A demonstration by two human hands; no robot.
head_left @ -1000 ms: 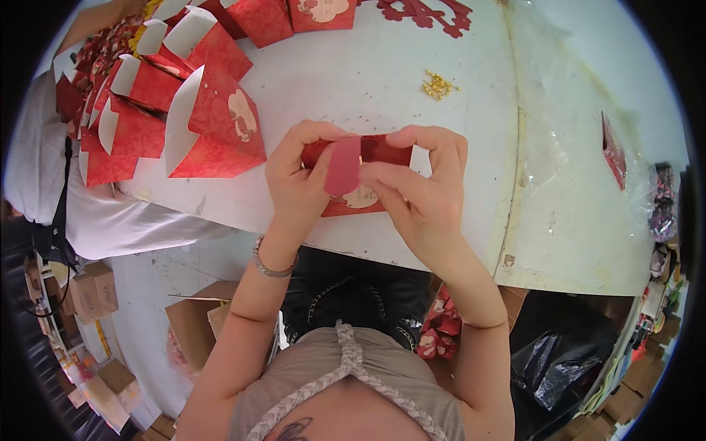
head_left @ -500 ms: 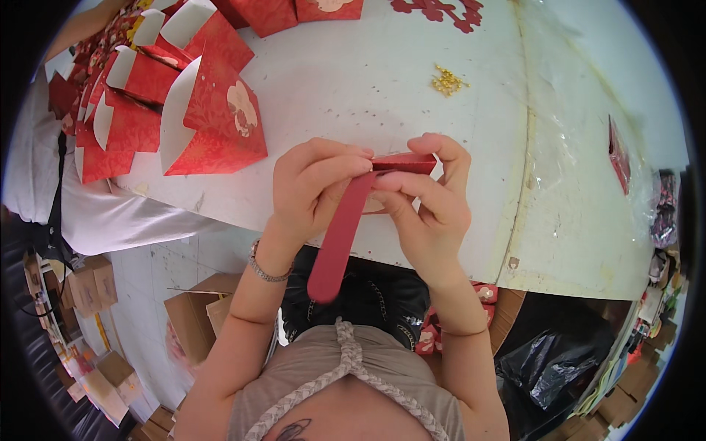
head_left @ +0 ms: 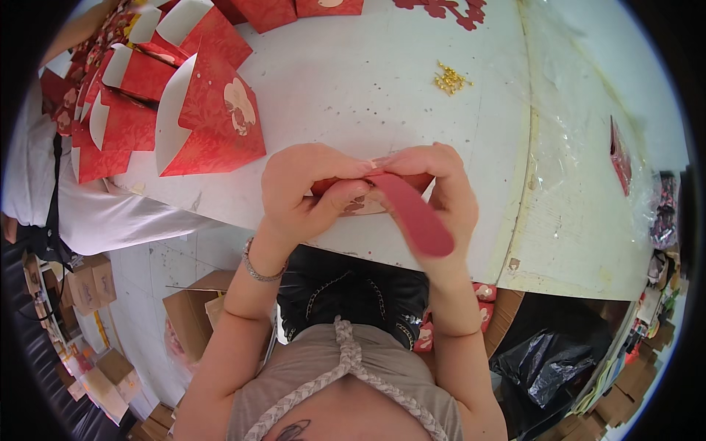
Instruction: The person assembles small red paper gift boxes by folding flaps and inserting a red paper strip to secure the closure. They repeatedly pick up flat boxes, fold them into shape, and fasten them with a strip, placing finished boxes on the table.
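Near the table's front edge, both hands are closed round a small red paper box (head_left: 365, 206) with a pale printed patch, mostly hidden by fingers. My left hand (head_left: 293, 189) grips its left side, thumb at the front. Opposite it, my right hand (head_left: 450, 184) grips the right side. Both sets of fingertips meet at the upper middle edge. From there a dark red paper strap (head_left: 423, 224) hangs down to the right, crossing in front of my right palm and wrist. Whether anything small is pinched where the strap meets the box cannot be seen.
Several open red boxes (head_left: 213, 121) with white insides stand at the left. Farther back lie a small pile of gold fasteners (head_left: 451, 79) and dark red flower-shaped cutouts (head_left: 450, 10). Clear plastic sheet (head_left: 581, 110) covers the right side. Another person's arm (head_left: 73, 37) reaches in at far left.
The strap's free end has swung from lower left to lower right. My left thumb now presses the front of the box, and my right fingers have closed toward the middle edge.
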